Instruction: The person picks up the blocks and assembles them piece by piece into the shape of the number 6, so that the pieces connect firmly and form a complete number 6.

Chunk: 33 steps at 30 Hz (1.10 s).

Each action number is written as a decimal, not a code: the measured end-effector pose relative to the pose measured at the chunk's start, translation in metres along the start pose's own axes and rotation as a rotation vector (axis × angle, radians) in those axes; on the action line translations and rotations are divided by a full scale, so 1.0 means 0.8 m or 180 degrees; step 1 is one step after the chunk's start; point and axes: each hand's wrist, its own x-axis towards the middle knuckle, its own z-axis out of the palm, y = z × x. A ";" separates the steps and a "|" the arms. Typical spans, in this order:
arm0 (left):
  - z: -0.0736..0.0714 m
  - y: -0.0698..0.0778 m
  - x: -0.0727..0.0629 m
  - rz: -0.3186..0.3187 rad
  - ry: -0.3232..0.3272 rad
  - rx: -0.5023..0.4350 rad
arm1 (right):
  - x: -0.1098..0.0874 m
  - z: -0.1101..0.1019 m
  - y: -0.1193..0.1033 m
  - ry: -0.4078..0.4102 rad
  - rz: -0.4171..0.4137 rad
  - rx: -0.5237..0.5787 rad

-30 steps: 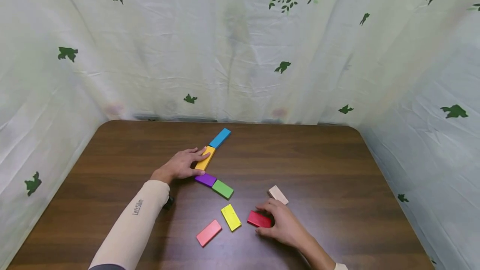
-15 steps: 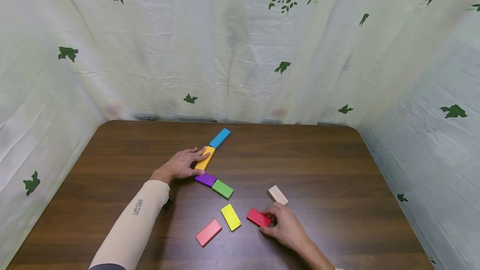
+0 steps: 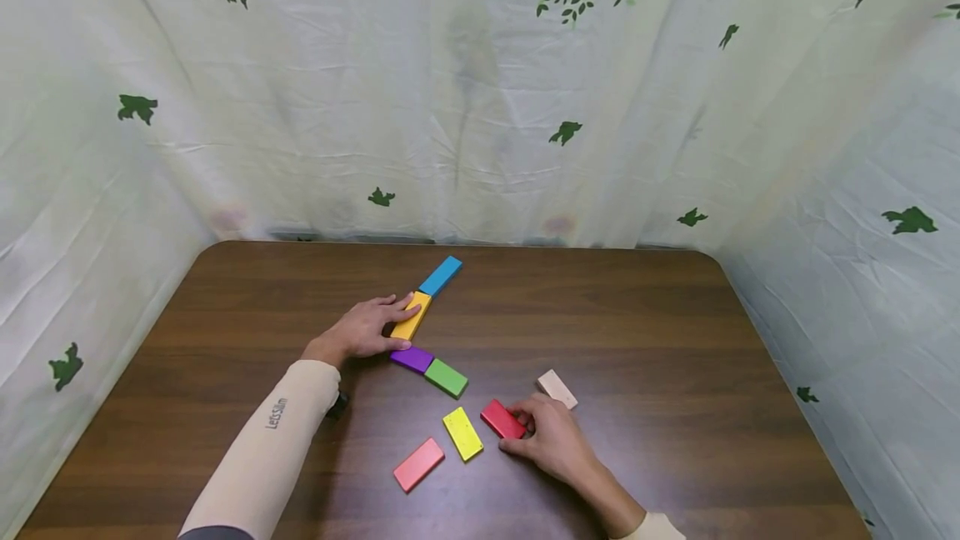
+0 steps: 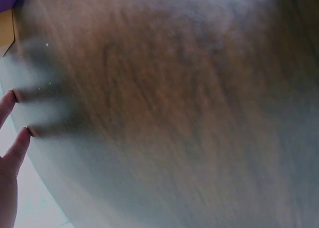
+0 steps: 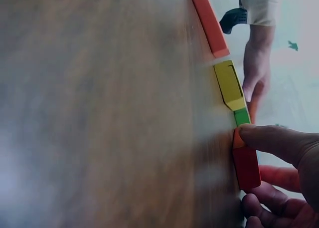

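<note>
With thumb and fingers my right hand (image 3: 551, 440) pinches the near right end of a red block (image 3: 499, 417), low over the table. The right wrist view shows the thumb against one end of that red block (image 5: 246, 169) and fingertips at the other. My left hand (image 3: 363, 328) lies with extended fingers over an orange-yellow block (image 3: 410, 324), its thumb at the edge of a purple block (image 3: 412, 359). A green block (image 3: 446, 377) continues from the purple one. Beyond the orange-yellow block, a blue block (image 3: 440, 276) meets its far end.
Left of the red block lies a yellow block (image 3: 462, 434), with a pink block (image 3: 418, 465) nearer the front. A beige block (image 3: 557, 389) sits just beyond the right hand. The brown wooden table (image 3: 637, 315) ends at a pale curtain (image 3: 465, 148) printed with leaves and birds.
The right hand has closed in on the red block and slid it left and away from the body, closer to the green block. The left hand has stayed put.
</note>
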 end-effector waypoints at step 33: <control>0.002 -0.003 0.001 0.0002 0.0038 -0.0016 | 0.024 0.026 -0.023 0.0035 -0.0110 -0.0200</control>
